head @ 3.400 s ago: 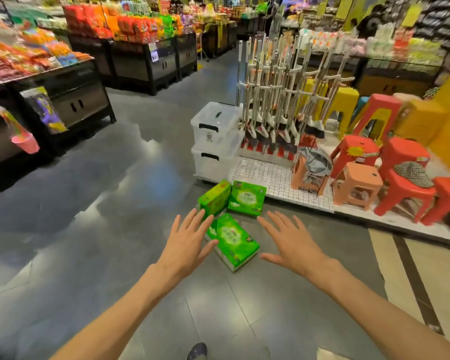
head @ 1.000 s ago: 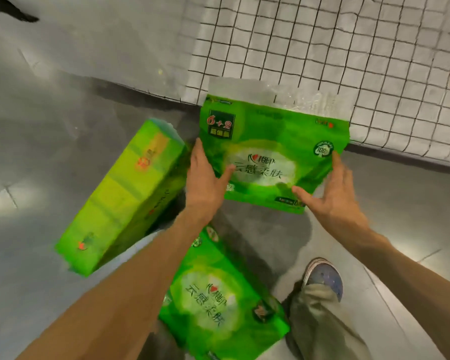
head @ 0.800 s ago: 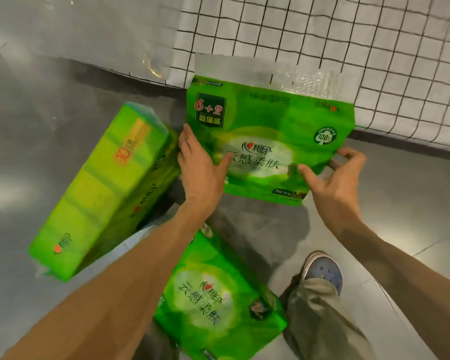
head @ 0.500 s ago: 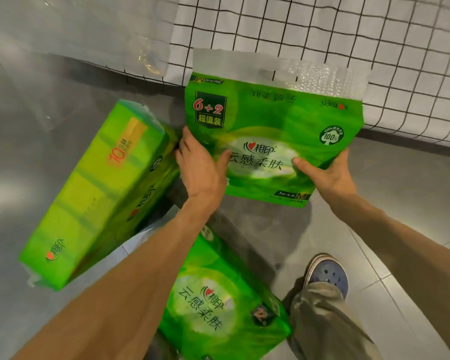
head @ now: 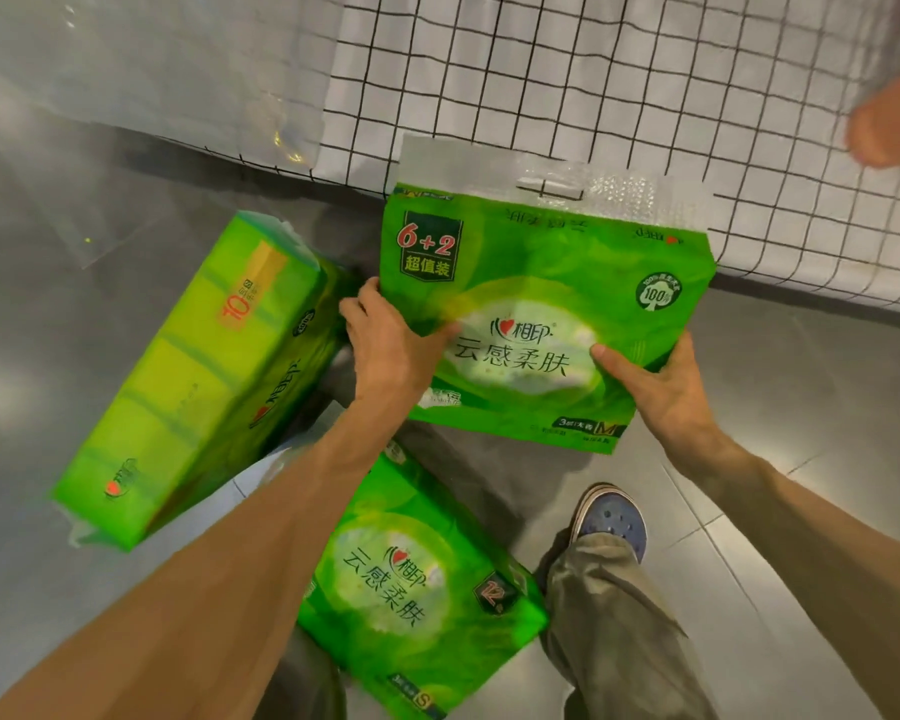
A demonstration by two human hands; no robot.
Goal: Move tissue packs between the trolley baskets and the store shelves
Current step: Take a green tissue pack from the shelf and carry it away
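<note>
Three green tissue packs are on or just above the grey floor. I hold the "6+2" tissue pack (head: 536, 283) by its two lower corners, its clear handle flap pointing away from me. My left hand (head: 391, 345) grips the left edge, thumb on the front. My right hand (head: 655, 381) grips the lower right corner, thumb on the printed face. A long tissue pack (head: 188, 387) lies on its side to the left. A third tissue pack (head: 411, 589) lies flat under my left forearm.
A white platform with a black wire grid (head: 619, 85) runs along the far side, its edge just beyond the held pack. My right foot in a blue clog (head: 614, 522) and trouser leg stand at the lower right. An orange stool leg (head: 889, 122) shows at the right edge.
Since the earliest frame I have bent down close to the packs. Over the last second both hands closed on the "6+2" pack and drew it up towards me.
</note>
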